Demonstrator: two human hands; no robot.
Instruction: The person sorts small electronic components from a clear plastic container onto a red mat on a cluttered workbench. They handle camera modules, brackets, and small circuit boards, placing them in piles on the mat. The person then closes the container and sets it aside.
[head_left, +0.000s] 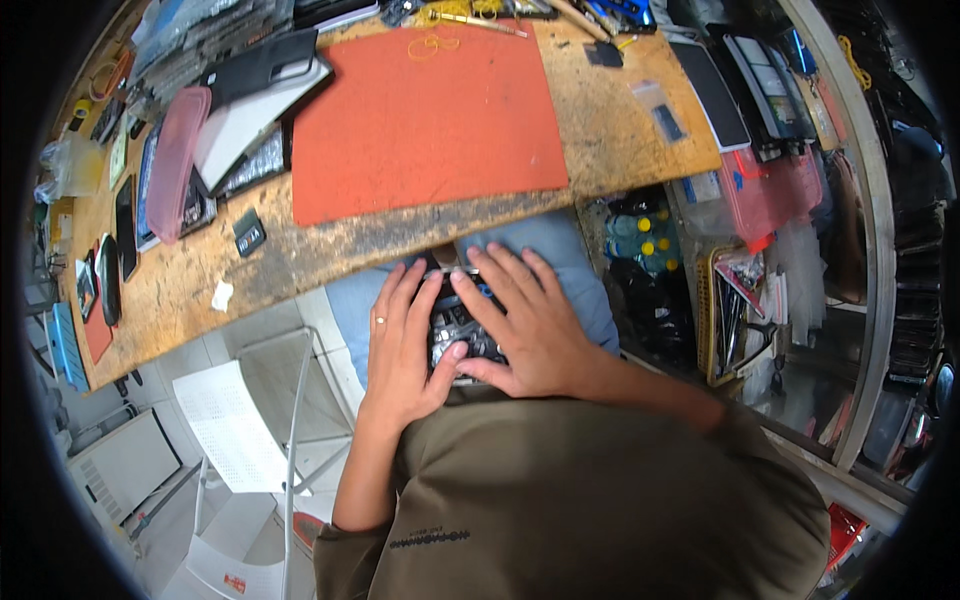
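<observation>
Under the table's front edge, over my lap, is a small open drawer or box [466, 335] full of dark and silvery pieces, with a bit of blue among them; I cannot make out their kind. My left hand [405, 335] lies along its left side, fingers stretched toward the far rim and thumb at the near end. A ring sits on one of its fingers. Over the right side rests my right hand [525, 325], its fingers spread toward the far rim. Both thumbs come close together at the near end. The hands hide much of the container.
An orange-red mat [430, 125] covers the middle of the worn wooden table [270, 265]. A black memory-card-like piece [249, 233] lies near its front edge. Phone cases and a pink lid [182, 165] pile up at left. A white folding chair [235, 425] stands at lower left, bottles [643, 240] at right.
</observation>
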